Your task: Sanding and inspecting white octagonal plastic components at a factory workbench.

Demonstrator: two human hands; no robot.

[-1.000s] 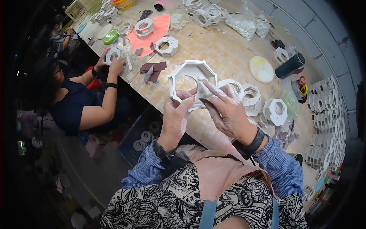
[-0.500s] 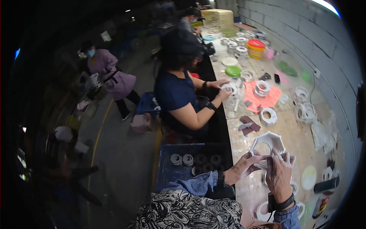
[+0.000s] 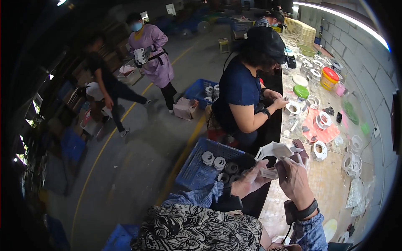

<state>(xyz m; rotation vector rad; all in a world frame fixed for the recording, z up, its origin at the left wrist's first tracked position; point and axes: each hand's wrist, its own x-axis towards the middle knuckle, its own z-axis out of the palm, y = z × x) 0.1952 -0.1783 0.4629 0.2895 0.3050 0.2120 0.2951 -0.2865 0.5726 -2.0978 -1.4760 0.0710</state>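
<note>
Left hand [image 3: 251, 180]: gloved, gripping the lower edge of a white octagonal plastic frame [image 3: 274, 151], fingers closed on it.
Right hand [image 3: 295, 180]: gloved, black wristband at the wrist, clamped on the same frame from the right side.
Frame: held up in both hands above the near edge of the worktop [image 3: 322, 180], tilted, its round opening facing up and left.
Blue crate [image 3: 197, 169]: on the floor just left of the hands, holding several white and grey ring parts.
Worktop: more white frames [image 3: 351, 161] lying to the right, a red mat [image 3: 320, 129] further along.
Neighbour: person in dark blue top [image 3: 240, 90] seated at the worktop, hands on a small white part [image 3: 293, 108].
</note>
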